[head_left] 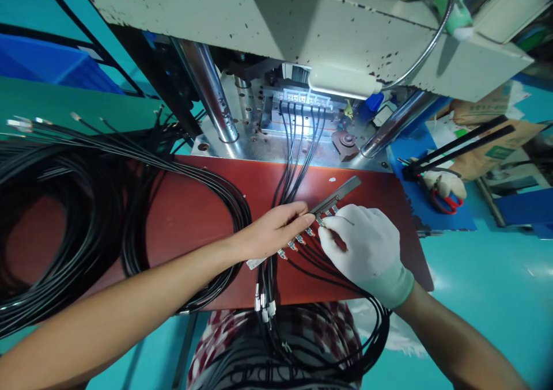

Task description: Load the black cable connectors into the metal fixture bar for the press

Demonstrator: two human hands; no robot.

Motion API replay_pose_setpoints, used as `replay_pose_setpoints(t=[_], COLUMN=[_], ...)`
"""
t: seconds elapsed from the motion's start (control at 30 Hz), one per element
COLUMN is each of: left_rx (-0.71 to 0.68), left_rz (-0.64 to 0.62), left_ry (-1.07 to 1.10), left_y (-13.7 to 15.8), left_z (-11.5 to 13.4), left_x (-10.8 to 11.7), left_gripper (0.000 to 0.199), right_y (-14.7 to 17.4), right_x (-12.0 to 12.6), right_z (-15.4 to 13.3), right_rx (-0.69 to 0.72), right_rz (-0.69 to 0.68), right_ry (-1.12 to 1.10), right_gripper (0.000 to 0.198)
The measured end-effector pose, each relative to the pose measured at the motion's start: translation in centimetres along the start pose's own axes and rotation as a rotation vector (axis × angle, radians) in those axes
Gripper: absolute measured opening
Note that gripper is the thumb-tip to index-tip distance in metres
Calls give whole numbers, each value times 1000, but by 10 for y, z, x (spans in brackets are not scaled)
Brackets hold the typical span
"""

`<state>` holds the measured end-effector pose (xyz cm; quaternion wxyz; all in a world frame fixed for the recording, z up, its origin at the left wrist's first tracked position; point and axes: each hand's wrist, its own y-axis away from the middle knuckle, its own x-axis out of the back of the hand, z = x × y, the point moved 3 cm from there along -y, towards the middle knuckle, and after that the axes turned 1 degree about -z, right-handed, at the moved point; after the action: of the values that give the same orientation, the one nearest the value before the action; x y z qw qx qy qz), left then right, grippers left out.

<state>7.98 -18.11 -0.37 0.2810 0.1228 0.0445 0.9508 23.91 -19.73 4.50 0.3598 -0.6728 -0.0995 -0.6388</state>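
My bare left hand (279, 228) grips a flat metal bar (341, 194) that lies slantwise above the red board. Along the bar's near edge sits a row of small metal cable connectors (299, 239), with black cables (324, 272) trailing from them. My right hand (367, 249), in a white glove, pinches at one of the connectors near the bar's right part; its fingertips partly hide that piece. Beyond my hands, several black cables run up to a lit metal fixture (298, 116) in the press. Loose cable ends with silver plugs (264, 306) hang over the board's near edge.
Large coils of black cable (60, 217) cover the left side of the red board (185, 211). Steel press columns (207, 90) flank the fixture under a pale press head (259, 21). Red-handled scissors (447, 200) lie on a blue surface at right.
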Motion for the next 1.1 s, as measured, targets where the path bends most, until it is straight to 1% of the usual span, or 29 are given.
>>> replay_pose_setpoints(t=[0.1, 0.27, 0.37, 0.5, 0.6, 0.67, 0.97, 1.1], left_rx=[-4, -4, -4, 6, 5, 6, 6, 30], left_rz=[11, 4, 5, 8, 20, 22, 0, -10], left_ry=[14, 3, 9, 52, 55, 58, 28, 24], left_y=[0, 1, 1, 0, 0, 1, 0, 0], left_z=[-1, 0, 0, 0, 1, 2, 1, 0], left_x=[0, 0, 0, -1, -1, -1, -1, -1], left_gripper=[35, 34, 34, 35, 34, 34, 34, 34], right_y=[-1, -4, -2, 4, 6, 4, -2, -2], right_x=[1, -2, -1, 4, 6, 7, 4, 5], right_z=[-1, -2, 0, 10, 15, 16, 13, 16], right_rx=[-1, 9, 1, -72, -136, -149, -138, -133], right_rz=[-9, 23, 5, -40, -52, -59, -37, -24], right_ry=[2, 36, -2, -122, -92, -61, -25, -38], right_gripper=[20, 25, 21, 13, 14, 14, 10, 13])
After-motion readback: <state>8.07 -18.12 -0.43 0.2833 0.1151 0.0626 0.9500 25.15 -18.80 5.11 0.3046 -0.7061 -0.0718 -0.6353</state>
